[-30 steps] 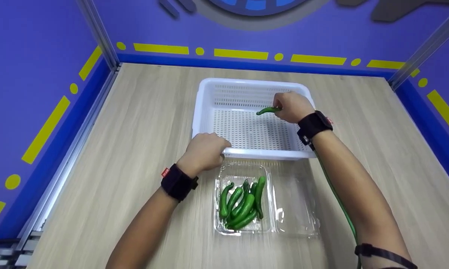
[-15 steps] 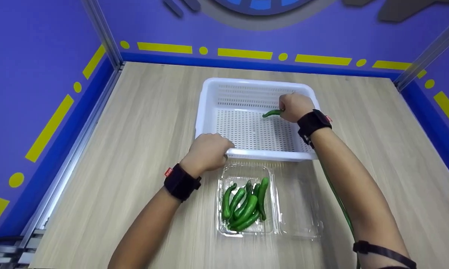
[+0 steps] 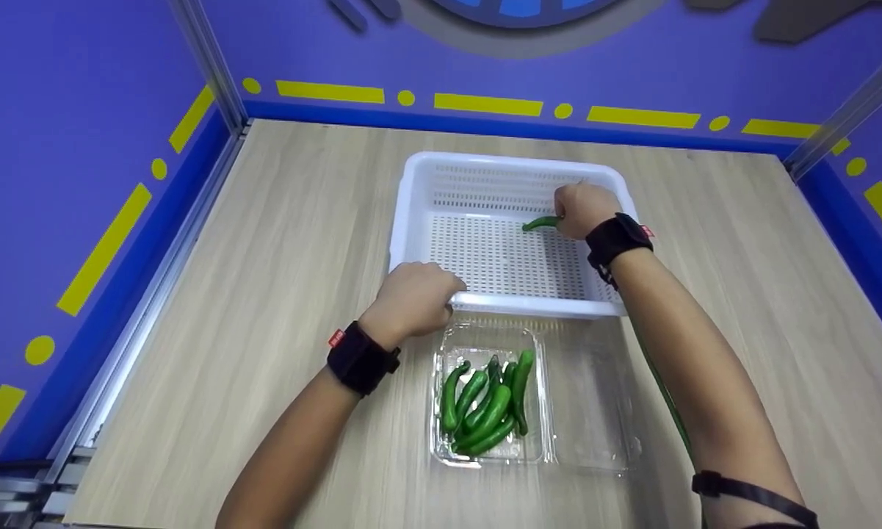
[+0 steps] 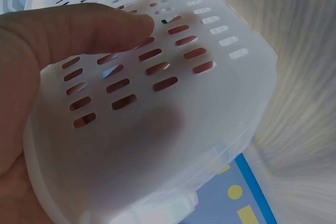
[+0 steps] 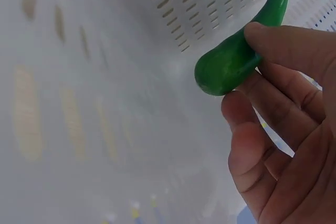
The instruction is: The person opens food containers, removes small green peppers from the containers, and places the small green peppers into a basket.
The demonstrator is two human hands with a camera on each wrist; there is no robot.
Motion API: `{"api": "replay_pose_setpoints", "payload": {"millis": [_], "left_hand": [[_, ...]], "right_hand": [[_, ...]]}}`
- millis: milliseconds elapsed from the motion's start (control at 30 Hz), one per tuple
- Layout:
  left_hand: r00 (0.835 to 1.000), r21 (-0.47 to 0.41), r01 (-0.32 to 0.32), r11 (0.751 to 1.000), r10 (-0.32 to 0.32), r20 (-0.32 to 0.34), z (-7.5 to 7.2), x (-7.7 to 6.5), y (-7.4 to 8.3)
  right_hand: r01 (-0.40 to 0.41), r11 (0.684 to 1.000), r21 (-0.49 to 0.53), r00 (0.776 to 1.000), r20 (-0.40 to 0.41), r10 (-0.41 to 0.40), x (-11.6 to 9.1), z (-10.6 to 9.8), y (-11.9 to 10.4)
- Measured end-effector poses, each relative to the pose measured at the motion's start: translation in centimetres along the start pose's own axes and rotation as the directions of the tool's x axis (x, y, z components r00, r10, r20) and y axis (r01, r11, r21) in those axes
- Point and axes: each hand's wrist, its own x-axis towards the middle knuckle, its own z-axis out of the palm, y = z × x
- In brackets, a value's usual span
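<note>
In the head view, a white perforated basket [image 3: 529,304] stands mid-table, its near left corner gripped by my left hand [image 3: 415,297]. The left wrist view shows the thumb [image 4: 100,27] lying along the basket's slotted outer wall [image 4: 210,98], with other fingers blurred through the plastic. My right hand [image 3: 586,209] reaches inside the basket at its right side, pinching a glossy green chili pepper [image 3: 537,223]. Seen from the right wrist, the pepper [image 5: 226,66] sits between thumb and fingers, its thick end pointing out near the basket wall [image 5: 147,103].
Directly before the basket lies an open clear plastic clamshell box [image 3: 485,463] with several green peppers [image 3: 488,415] inside. Its clear lid [image 3: 591,419] is folded out to the right. Blue walls [image 3: 485,66] border the wooden table [image 3: 323,191].
The head view has shifted a little, so everything appears slightly farther right. The pepper has moved slightly right and nearer within the basket. My left hand keeps its hold on the corner.
</note>
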Motion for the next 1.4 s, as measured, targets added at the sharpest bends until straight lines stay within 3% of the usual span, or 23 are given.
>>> {"api": "replay_pose_setpoints", "payload": {"millis": [433,933,1133,1400], "left_hand": [[1.000,0.017,-0.013,1.000,0.013,-0.021,0.1,0.1,-0.2],[1.000,0.021,-0.001,1.000,0.001,-0.012,0.0,0.1,0.0],[1.000,0.020,0.005,1.000,-0.005,-0.004,0.0,0.1,0.0],[1.000,0.027,-0.009,1.000,0.010,-0.029,0.0,0.1,0.0]], "right_hand": [[-0.041,0.999,0.016,0.997,0.064,0.040,0.4,-0.4,0.0],[-0.043,0.996,-0.078,0.995,0.089,0.050,0.9,-0.1,0.2],[-0.063,0.986,-0.154,0.994,0.080,0.076,1.0,0.1,0.1],[-0.061,0.984,-0.167,0.996,0.052,0.070,1.0,0.2,0.1]]}}
